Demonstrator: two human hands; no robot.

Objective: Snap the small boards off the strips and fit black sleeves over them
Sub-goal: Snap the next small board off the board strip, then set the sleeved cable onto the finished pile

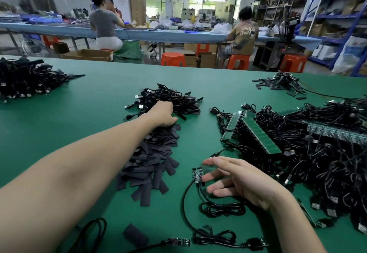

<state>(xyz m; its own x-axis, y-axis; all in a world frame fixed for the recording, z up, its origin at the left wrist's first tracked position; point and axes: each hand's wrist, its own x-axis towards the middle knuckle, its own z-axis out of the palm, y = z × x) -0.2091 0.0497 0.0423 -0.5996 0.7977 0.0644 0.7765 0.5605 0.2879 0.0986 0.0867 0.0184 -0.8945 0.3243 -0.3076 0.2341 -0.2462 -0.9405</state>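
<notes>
Two bare hands at work over a green bench mat point(79, 117) strewn with black cables and sleeves.

The left hand point(162, 114) reaches far out, fingers curled into the heap of flat black sleeves point(153, 159), beside a pile of sleeved black cables point(168, 97). The right hand point(236, 179), fingers relaxed, hovers by two small dark circuit boards point(197, 174) with cables attached; long green board strips point(258, 131) lie on tangled cables toward the mat's right edge.

The left hand point(163, 113) hides its fingertips among the black sleeves point(153, 159); its grasp is unclear

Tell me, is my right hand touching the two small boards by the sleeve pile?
Cannot tell: in the head view the right hand's fingertips lie right beside the small boards, no clear gap or contact.
</notes>
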